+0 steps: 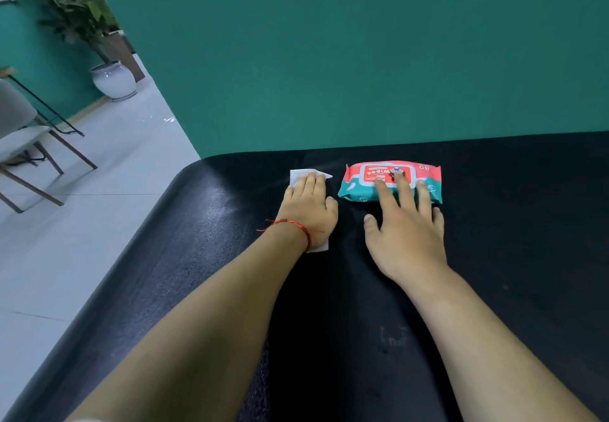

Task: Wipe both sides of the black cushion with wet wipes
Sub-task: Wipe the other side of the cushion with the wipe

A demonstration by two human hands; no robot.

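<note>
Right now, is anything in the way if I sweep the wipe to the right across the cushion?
Yes. The wipes pack lies on the black cushion just right of the wet wipe under your left hand, with your right hand resting on it. Leftward, nothing visible blocks.

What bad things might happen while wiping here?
The white wet wipe lies loose under the flat left hand, so it may fold up and miss patches of the shiny black cushion. The right hand only rests its fingers on the pink and teal plastic wipes pack, which might slide away.
</note>
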